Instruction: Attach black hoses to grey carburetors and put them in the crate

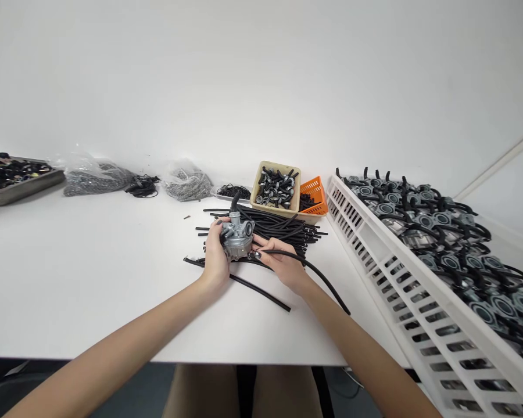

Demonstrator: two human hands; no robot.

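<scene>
The fingers (220,227) of the left hand (215,253) are clenched around a metal carburetor (237,238), wrapping its left side, so the carburetor sits against them and just above the palm. A short black stub of hose (235,201) rises from its top. The fingertips (257,253) of the right hand (279,264) pinch a long black rubber hose (307,270) and hold its near end just beside the carburetor's lower right side; whether that end touches the metal is too small to tell. From there the hose runs across the back of the right hand and curves down toward the tabletop (91,278). Both hands are raised slightly over a loose pile of cut black hoses (279,228), and another single length (259,292) lies on the tabletop just below them. Behind the pile stands a beige tray (261,186) of black-and-metal fittings, touching an orange basket (317,191) that holds more black pieces. To the right, a long white plastic rack (401,290) carries rows of carburetors (451,244) with black hoses attached. Farther left along the back of the tabletop lie a coil of thin black hose (233,191), two clear plastic bags (99,177) of small dark parts, and a metal tray (13,190) heaped with black parts.
</scene>
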